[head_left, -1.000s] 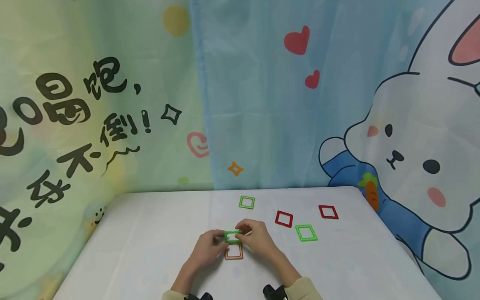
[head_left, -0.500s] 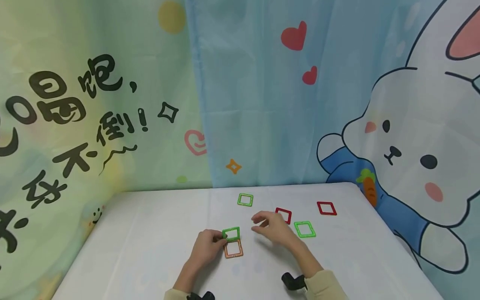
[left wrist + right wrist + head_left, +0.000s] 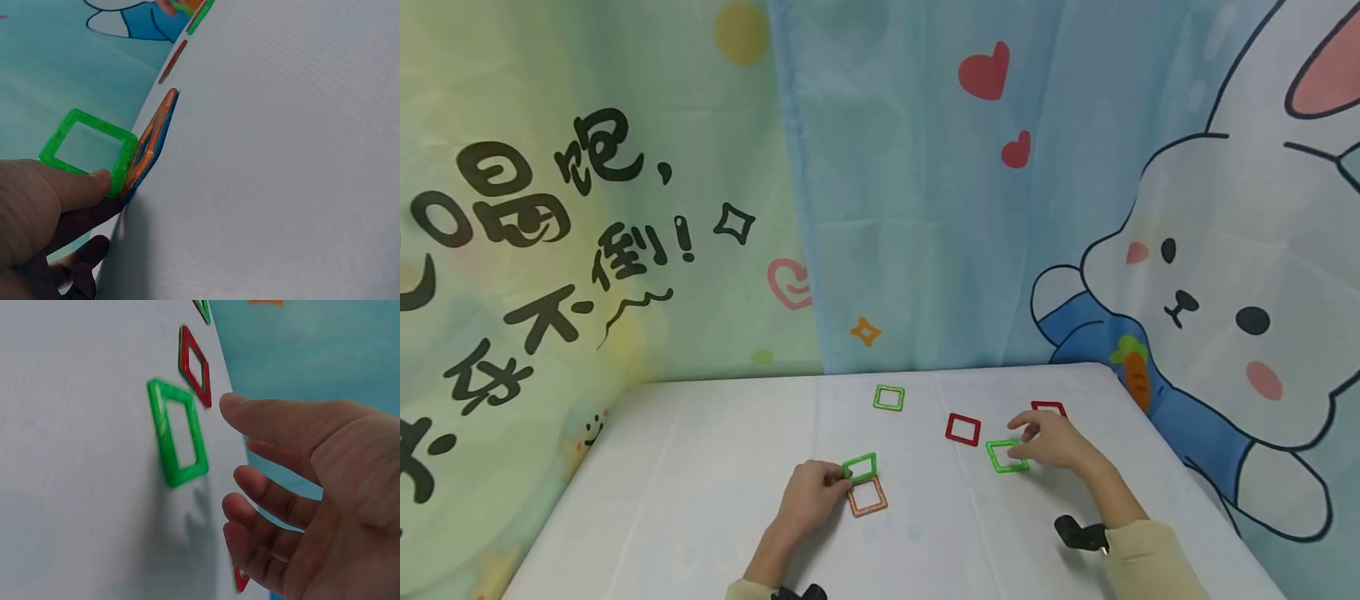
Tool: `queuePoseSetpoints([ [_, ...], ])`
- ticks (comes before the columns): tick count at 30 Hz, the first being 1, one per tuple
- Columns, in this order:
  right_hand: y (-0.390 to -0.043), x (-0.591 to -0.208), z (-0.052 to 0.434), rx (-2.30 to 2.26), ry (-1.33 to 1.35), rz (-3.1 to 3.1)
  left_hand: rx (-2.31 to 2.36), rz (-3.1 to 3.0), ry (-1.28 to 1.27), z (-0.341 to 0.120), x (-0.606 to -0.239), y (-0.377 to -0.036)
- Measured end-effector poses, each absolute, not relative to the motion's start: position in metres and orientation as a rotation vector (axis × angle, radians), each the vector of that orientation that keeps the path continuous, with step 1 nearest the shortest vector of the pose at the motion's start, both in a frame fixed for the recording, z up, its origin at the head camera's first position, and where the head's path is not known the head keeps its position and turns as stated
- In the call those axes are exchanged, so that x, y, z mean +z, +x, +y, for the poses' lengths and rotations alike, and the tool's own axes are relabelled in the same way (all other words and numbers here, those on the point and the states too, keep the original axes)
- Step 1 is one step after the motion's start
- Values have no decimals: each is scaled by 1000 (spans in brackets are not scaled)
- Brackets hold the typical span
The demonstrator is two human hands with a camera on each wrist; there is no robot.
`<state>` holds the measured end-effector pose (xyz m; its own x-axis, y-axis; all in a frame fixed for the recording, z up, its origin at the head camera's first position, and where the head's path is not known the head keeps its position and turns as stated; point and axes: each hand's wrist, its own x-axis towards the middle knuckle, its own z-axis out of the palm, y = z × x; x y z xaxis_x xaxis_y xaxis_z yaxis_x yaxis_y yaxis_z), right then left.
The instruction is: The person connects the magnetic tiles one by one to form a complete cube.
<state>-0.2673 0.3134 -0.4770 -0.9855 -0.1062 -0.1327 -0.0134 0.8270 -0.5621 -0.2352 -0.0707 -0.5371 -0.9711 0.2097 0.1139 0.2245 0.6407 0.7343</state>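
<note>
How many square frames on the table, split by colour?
Green frames: 3
Red frames: 2
Orange frames: 1
Total: 6

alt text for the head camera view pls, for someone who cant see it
A person's left hand pinches a green square frame upright on the edge of an orange square frame lying on a white table. The right hand reaches over a second green frame, near two red frames.

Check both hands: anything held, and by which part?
Left hand pinches the upright green plastic square frame at its lower-left corner. Right hand holds nothing.
</note>
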Motion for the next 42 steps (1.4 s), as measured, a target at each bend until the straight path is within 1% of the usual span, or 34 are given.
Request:
queuePoseSetpoints([
  [8,-268,-501,332,-992,-44,2787,-1298,-2815,-372,-72,-541,-237],
  [16,-266,-510,335,-1077,-16,2746,-1302,-2791,-384,-71,-542,-238],
  [28,-269,-514,331,-1091,-59,2777,-1302,-2810,-357,-74,-545,-238],
  [38,-257,-508,314,-1371,49,2659,-1286,-2815,-367,-74,-543,-238],
  [42,-249,-499,301,-1456,-8,2585,-1290,-2818,-365,-74,-543,-239],
])
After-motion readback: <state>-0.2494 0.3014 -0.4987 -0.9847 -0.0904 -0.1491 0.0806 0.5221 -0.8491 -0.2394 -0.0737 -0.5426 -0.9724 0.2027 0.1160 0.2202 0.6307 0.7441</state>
